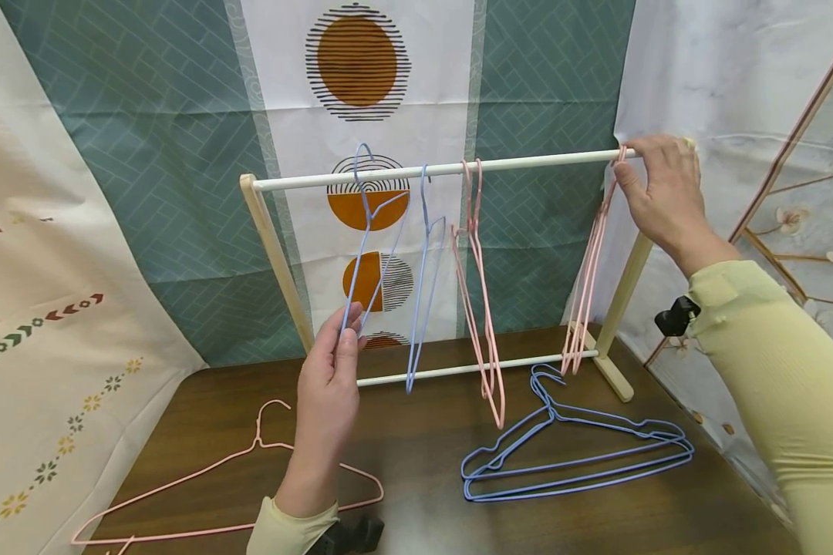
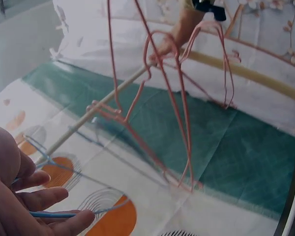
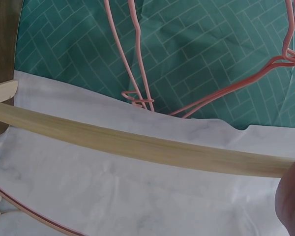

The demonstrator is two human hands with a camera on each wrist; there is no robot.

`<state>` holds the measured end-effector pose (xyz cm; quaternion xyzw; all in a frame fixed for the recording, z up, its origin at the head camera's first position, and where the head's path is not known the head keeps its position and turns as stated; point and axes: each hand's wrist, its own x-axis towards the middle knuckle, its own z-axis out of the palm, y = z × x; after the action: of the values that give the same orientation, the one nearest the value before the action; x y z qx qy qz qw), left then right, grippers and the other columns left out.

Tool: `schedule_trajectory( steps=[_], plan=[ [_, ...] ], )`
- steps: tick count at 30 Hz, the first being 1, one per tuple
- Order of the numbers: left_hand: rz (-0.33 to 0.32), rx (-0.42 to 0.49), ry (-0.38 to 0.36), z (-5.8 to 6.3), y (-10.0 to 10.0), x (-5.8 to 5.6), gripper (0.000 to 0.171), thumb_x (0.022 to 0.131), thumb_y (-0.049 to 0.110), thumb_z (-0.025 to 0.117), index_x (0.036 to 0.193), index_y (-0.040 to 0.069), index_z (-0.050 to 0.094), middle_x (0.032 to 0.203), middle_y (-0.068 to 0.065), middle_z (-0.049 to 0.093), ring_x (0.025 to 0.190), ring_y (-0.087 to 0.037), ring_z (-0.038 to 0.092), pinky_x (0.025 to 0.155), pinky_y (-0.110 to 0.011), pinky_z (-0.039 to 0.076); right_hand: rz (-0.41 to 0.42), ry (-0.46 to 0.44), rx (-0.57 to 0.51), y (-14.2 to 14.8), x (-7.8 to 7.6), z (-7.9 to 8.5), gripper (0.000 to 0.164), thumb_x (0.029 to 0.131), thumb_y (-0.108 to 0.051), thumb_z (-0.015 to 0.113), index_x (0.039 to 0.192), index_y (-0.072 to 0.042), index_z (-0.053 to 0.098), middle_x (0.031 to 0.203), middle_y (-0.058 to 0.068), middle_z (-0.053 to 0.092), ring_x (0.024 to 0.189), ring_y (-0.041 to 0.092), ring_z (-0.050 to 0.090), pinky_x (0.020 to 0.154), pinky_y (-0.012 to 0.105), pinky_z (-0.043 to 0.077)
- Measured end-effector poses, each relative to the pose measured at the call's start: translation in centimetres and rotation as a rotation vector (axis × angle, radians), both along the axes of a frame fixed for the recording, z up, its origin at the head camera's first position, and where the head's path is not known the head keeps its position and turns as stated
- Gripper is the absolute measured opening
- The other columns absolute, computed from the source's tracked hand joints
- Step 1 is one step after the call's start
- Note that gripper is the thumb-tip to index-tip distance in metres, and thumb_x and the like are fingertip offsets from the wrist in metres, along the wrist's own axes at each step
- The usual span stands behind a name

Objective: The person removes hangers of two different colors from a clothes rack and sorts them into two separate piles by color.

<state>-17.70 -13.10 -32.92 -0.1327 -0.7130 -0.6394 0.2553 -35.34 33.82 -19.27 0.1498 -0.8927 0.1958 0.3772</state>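
Note:
My left hand (image 1: 329,378) pinches the lower end of a blue hanger (image 1: 357,277) between thumb and fingers. That hanger's hook rises over the white top rail (image 1: 541,161) of a small clothes rack near its left end. A second blue hanger (image 1: 423,258) hangs just to the right. Pink hangers (image 1: 484,297) hang near the middle, and another bunch of pink hangers (image 1: 590,262) hangs at the far right. There my right hand (image 1: 666,189) grips the rack's right end, thumb close to the pink hooks; only its edge shows in the right wrist view.
On the brown table (image 1: 416,455), several blue hangers (image 1: 551,408) lie stacked at the front right. A pink hanger (image 1: 180,533) lies at the front left, partly behind my left forearm. The rack's wooden right foot (image 1: 614,378) stands near patterned cloth.

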Motion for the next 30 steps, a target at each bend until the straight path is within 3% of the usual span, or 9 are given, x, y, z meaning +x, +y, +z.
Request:
schedule_trajectory(
  steps=[5, 10, 18, 23, 30],
  plan=[
    [0.042, -0.05, -0.021, -0.6, -2.0, 0.6, 0.04, 0.12, 0.013, 0.048, 0.157, 0.004, 0.057, 0.158, -0.008, 0.06, 0.14, -0.032, 0.063, 0.116, -0.038, 0.049, -0.003, -0.001, 0.001, -0.1, 0.0, 0.0, 0.062, 0.119, -0.054, 0.038, 0.156, -0.005, 0.047, 0.162, 0.024, 0.039, 0.159, 0.043, 0.023, 0.133, 0.053, 0.006],
    [0.08, -0.091, -0.051, -1.4, -4.1, 1.3, 0.041, 0.119, 0.014, 0.05, 0.159, 0.011, 0.058, 0.159, 0.0, 0.059, 0.132, -0.026, 0.069, 0.113, -0.027, 0.05, 0.014, 0.01, -0.006, -0.2, -0.2, 0.0, 0.061, 0.119, -0.053, 0.039, 0.156, -0.005, 0.048, 0.16, 0.025, 0.041, 0.158, 0.044, 0.024, 0.133, 0.054, 0.007],
    [0.035, -0.101, -0.004, -1.8, -5.9, 1.6, 0.04, 0.119, 0.011, 0.047, 0.158, 0.008, 0.058, 0.156, 0.003, 0.061, 0.133, -0.005, 0.065, 0.11, -0.025, 0.051, 0.025, 0.022, -0.019, -0.1, -0.3, -0.1, 0.058, 0.119, -0.049, 0.042, 0.154, -0.004, 0.049, 0.158, 0.025, 0.043, 0.156, 0.045, 0.027, 0.132, 0.054, 0.009],
    [-0.002, -0.07, -0.02, -1.9, -6.7, 1.7, 0.038, 0.12, 0.01, 0.045, 0.154, 0.002, 0.06, 0.151, -0.005, 0.064, 0.138, -0.009, 0.063, 0.108, -0.029, 0.053, 0.02, 0.025, -0.015, 0.0, -0.3, 0.1, 0.059, 0.119, -0.051, 0.041, 0.155, -0.005, 0.048, 0.159, 0.025, 0.043, 0.157, 0.044, 0.027, 0.132, 0.054, 0.009],
    [-0.055, -0.127, -0.086, -2.8, -7.7, 1.4, 0.038, 0.121, 0.012, 0.043, 0.153, -0.005, 0.055, 0.146, -0.019, 0.066, 0.128, -0.003, 0.067, 0.103, -0.028, 0.057, 0.019, 0.015, -0.014, 0.3, -0.5, 0.0, 0.062, 0.118, -0.054, 0.04, 0.156, -0.006, 0.048, 0.16, 0.024, 0.042, 0.159, 0.042, 0.024, 0.133, 0.053, 0.004]
  ],
)
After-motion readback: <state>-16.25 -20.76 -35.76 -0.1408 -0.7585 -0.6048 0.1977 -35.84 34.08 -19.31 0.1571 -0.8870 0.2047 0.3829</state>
